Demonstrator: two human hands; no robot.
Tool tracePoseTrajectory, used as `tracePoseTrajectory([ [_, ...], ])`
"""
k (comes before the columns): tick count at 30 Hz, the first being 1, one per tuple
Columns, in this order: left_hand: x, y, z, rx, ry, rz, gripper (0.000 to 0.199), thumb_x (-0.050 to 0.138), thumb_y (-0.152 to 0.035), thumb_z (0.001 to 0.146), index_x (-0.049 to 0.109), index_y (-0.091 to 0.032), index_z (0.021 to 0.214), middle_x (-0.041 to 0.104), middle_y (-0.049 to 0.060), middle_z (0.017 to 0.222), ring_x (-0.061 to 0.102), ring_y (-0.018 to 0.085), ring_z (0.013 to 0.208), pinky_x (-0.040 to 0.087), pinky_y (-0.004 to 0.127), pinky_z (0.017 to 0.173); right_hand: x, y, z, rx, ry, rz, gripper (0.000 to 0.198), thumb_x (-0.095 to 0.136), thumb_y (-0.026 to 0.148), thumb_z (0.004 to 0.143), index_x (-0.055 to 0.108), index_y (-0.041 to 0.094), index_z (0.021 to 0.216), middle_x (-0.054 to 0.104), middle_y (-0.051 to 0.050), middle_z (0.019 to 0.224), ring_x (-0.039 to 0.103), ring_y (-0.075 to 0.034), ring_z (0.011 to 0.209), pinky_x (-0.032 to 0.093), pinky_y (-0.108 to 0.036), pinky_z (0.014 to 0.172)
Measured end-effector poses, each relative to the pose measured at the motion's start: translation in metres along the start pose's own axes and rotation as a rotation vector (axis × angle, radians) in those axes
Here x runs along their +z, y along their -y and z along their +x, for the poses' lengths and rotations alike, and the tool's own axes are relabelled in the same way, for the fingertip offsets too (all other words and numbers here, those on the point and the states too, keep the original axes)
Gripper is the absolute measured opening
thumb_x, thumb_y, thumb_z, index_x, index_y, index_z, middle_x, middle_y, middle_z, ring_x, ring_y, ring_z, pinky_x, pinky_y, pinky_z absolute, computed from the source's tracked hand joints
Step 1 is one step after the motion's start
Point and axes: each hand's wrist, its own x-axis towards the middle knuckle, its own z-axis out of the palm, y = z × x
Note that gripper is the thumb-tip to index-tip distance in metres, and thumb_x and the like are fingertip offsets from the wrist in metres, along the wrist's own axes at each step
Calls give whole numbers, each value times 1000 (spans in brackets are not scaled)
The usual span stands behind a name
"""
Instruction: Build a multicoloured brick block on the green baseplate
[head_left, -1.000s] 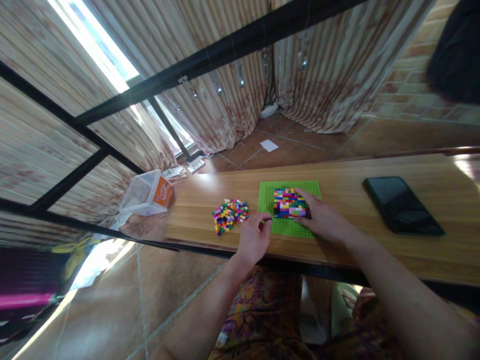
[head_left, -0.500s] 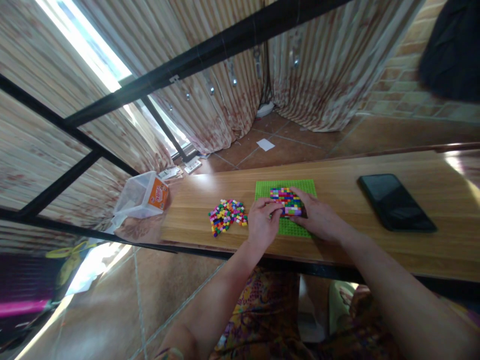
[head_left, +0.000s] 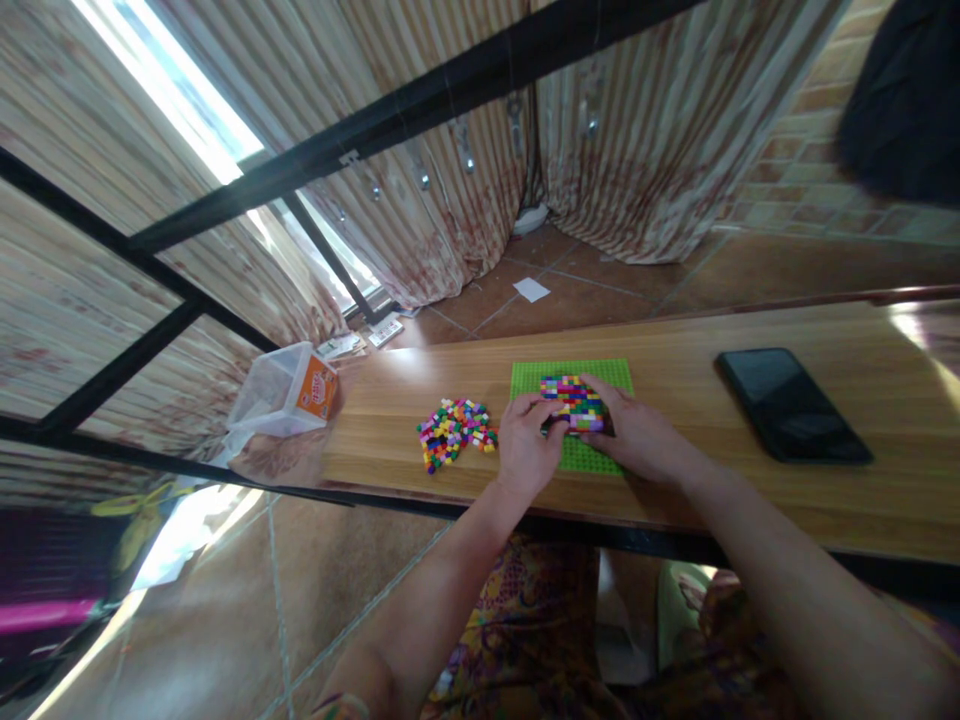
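Note:
A green studded baseplate (head_left: pixel 532 373) lies on the wooden bench top. On it is a many-coloured block of small building bricks (head_left: pixel 574 395), built up in rows. My left hand (head_left: pixel 527 440) is at the block's near left corner, thumb and forefinger pinched on a small brick mostly hidden by the fingers. My right hand (head_left: pixel 634 430) curves round the block's right side, fingers at its far edge and thumb at its near edge. Left of the baseplate is a loose heap of coloured bricks (head_left: pixel 454 432).
A black phone (head_left: pixel 791 405) lies on the bench (head_left: pixel 675 370) to the right. A clear plastic tub (head_left: pixel 274 390) with an orange label stands beyond the bench's left end. A black metal rail (head_left: pixel 420 95) crosses in front of the curtains.
My left hand has shifted very slightly right and its fingertips have moved a little at the block's near left corner. My right hand has stayed in place.

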Motion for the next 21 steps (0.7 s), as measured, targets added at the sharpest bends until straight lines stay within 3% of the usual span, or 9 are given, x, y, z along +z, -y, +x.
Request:
tracePoseTrajectory([
  [9, -5, 2, -10, 42, -58, -7, 12, 65, -14, 88, 71, -19, 96, 66, 7, 106, 62, 20, 104, 52, 37, 95, -3, 4, 0, 10, 24, 12, 81, 62, 36, 85, 28, 19, 156, 56, -19, 141, 62, -35, 120, 52, -48, 97],
  [21, -3, 0, -18, 111, -14, 70, 22, 57, -19, 94, 74, -23, 109, 64, 8, 113, 61, 19, 102, 53, 35, 90, 1, 1, 0, -9, -23, -15, 79, 62, 38, 85, 30, 22, 155, 61, -18, 136, 66, -35, 111, 54, -50, 91],
])
